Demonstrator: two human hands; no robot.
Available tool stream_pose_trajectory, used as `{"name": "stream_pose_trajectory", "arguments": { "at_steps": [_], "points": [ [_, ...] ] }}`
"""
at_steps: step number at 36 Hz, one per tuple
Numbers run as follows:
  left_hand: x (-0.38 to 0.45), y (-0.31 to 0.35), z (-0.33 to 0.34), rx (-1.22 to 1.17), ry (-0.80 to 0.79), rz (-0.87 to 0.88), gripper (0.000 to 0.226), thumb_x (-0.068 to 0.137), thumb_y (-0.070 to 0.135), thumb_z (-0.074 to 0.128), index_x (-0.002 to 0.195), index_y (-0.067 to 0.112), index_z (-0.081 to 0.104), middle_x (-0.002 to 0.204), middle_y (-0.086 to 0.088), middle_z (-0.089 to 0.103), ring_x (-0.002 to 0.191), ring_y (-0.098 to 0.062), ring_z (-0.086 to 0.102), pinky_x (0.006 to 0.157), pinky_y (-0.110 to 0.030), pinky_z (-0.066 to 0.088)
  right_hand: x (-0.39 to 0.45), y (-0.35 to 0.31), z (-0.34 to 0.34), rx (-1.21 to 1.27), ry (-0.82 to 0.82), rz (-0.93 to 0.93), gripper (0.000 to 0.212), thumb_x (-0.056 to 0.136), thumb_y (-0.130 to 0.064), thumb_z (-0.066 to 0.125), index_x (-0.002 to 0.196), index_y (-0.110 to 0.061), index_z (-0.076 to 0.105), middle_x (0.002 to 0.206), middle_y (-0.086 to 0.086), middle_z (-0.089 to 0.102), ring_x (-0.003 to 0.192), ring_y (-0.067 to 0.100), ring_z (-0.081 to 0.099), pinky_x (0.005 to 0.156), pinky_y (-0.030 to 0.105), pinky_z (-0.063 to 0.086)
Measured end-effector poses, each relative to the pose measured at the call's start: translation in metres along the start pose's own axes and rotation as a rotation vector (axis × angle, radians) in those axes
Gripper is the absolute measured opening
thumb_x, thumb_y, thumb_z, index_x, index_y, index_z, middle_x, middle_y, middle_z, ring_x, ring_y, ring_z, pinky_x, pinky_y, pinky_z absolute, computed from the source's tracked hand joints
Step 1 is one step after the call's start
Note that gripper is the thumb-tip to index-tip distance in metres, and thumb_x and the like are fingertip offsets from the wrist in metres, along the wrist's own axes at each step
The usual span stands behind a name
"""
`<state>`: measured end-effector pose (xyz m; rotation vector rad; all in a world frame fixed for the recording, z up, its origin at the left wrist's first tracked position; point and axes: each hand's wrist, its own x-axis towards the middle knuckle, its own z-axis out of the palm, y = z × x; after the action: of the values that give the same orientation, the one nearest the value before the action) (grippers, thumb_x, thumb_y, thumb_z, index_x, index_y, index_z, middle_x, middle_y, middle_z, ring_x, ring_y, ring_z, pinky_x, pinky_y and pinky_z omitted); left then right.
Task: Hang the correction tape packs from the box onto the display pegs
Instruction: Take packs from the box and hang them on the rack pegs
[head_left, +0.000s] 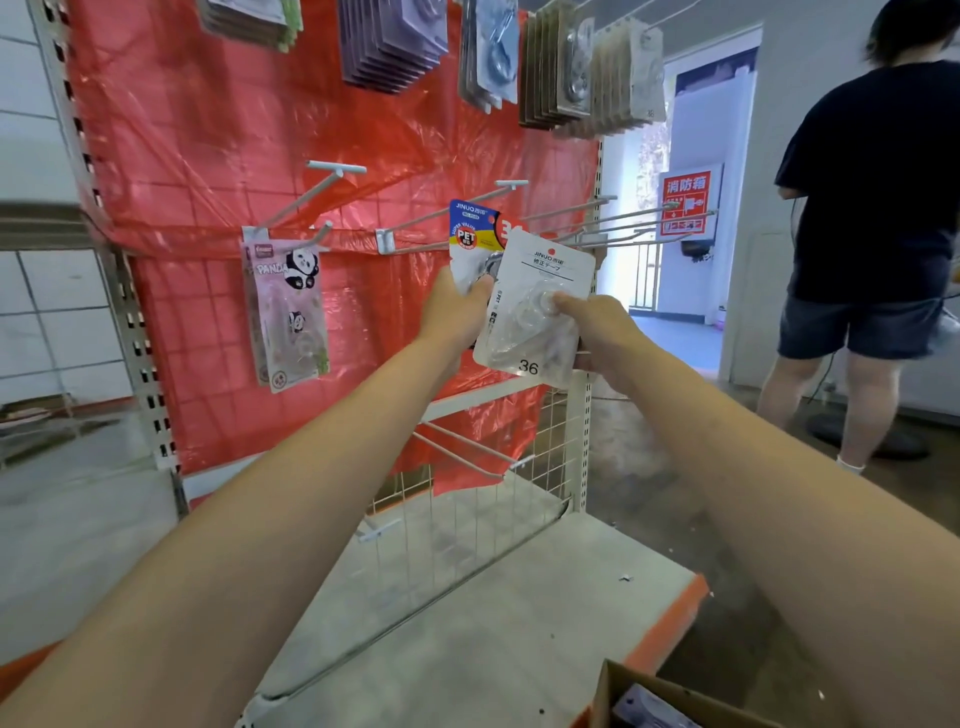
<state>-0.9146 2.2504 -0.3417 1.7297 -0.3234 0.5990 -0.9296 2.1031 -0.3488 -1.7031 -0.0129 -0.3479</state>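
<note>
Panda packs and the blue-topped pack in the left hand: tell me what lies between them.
Head view: between the panda packs and the blue-topped pack gripped by the left hand, only red plastic sheet over wire grid; no packs.

shop | display pegs (452, 210) on rack | hanging stationery packs (288, 312)
</note>
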Motion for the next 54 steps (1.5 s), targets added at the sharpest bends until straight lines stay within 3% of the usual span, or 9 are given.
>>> {"name": "stream_pose_trajectory", "arguments": {
  "at_steps": [11,14,21,26,31,35,45,51,54],
  "points": [
    [-0.003,-0.012,0.011,0.026,-0.003,-0.03,0.047,0.08,0.035,0.045,0.12,0.014,0.056,0.109,-0.004,0.066,0.099,-0.024,0.062,0.068,-0.031,0.045,0.003,0.011,-0.006,0.012,-0.021,0.022,0.043,0.092,-0.031,0.058,0.124,-0.002,0.053,0.119,0.024,0.06,0.097,0.037,0.064,0.084,0.054,0.054],
    [-0.008,-0.009,0.013,-0.012,0.046,-0.016,0.036,0.093,0.028,0.047,0.125,0.011,0.049,0.113,0.005,0.057,0.1,-0.017,0.055,0.078,-0.03,0.042,0.004,0.011,-0.006,0.012,-0.035,0.0,0.038,0.092,-0.029,0.057,0.12,-0.003,0.054,0.119,0.021,0.06,0.098,0.035,0.063,0.086,0.052,0.054],
    [-0.002,-0.024,0.01,-0.001,0.118,-0.06,0.031,0.098,0.023,0.048,0.126,0.01,0.049,0.115,0.0,0.059,0.104,-0.02,0.057,0.082,-0.033,0.046,0.009,0.009,-0.001,-0.004,-0.047,-0.04,0.009,0.092,-0.023,0.056,0.084,-0.019,0.053,0.097,0.013,0.059,0.084,0.026,0.057,0.077,0.041,0.051],
    [0.013,-0.032,0.002,0.036,0.145,-0.107,0.036,0.093,0.028,0.054,0.125,0.012,0.054,0.12,-0.007,0.062,0.108,-0.027,0.06,0.091,-0.041,0.051,0.009,0.009,0.009,-0.078,-0.028,-0.05,0.033,0.087,-0.028,0.061,0.111,-0.006,0.056,0.113,0.017,0.063,0.102,0.034,0.063,0.093,0.053,0.051],
    [0.032,-0.057,-0.013,0.227,0.206,-0.145,0.043,0.095,0.029,0.055,0.127,0.001,0.051,0.129,-0.017,0.057,0.117,-0.033,0.053,0.096,-0.039,0.045,0.022,0.019,0.022,-0.128,-0.003,-0.123,0.031,0.093,-0.026,0.06,0.114,-0.005,0.051,0.101,0.008,0.06,0.094,0.026,0.057,0.079,0.038,0.047],
    [0.057,-0.076,-0.027,0.329,0.274,-0.265,0.055,0.094,0.039,0.055,0.13,-0.002,0.048,0.132,-0.019,0.054,0.122,-0.035,0.051,0.096,-0.038,0.044,0.041,0.031,0.037,-0.099,-0.014,-0.12,0.047,0.083,-0.036,0.062,0.119,-0.007,0.053,0.11,0.012,0.064,0.097,0.031,0.063,0.087,0.049,0.053],
    [0.098,-0.081,-0.041,0.436,0.255,-0.503,0.061,0.098,0.042,0.048,0.134,-0.007,0.042,0.139,-0.025,0.046,0.128,-0.038,0.045,0.096,-0.037,0.04,0.069,0.011,0.053,-0.07,-0.105,0.025,0.027,0.094,-0.022,0.06,0.114,-0.011,0.047,0.112,0.01,0.061,0.102,0.028,0.06,0.088,0.041,0.05],
    [0.093,-0.082,-0.038,0.26,0.22,-0.636,0.04,0.091,0.04,0.061,0.104,0.004,0.049,0.108,-0.022,0.06,0.094,-0.035,0.067,0.085,-0.045,0.055,0.073,0.015,0.054,-0.11,-0.133,0.126,0.019,0.097,-0.022,0.055,0.107,-0.016,0.04,0.097,0.005,0.051,0.063,0.013,0.043,0.043,0.021,0.033],
    [0.081,-0.084,-0.038,0.201,0.148,-0.749,0.03,0.095,0.035,0.056,0.085,0.009,0.046,0.073,-0.01,0.058,0.04,-0.012,0.06,0.05,-0.023,0.052,0.068,0.014,0.053,-0.136,-0.129,0.186,0.027,0.096,-0.023,0.056,0.118,-0.01,0.045,0.11,0.011,0.056,0.084,0.024,0.056,0.06,0.026,0.047]
  ]
}}
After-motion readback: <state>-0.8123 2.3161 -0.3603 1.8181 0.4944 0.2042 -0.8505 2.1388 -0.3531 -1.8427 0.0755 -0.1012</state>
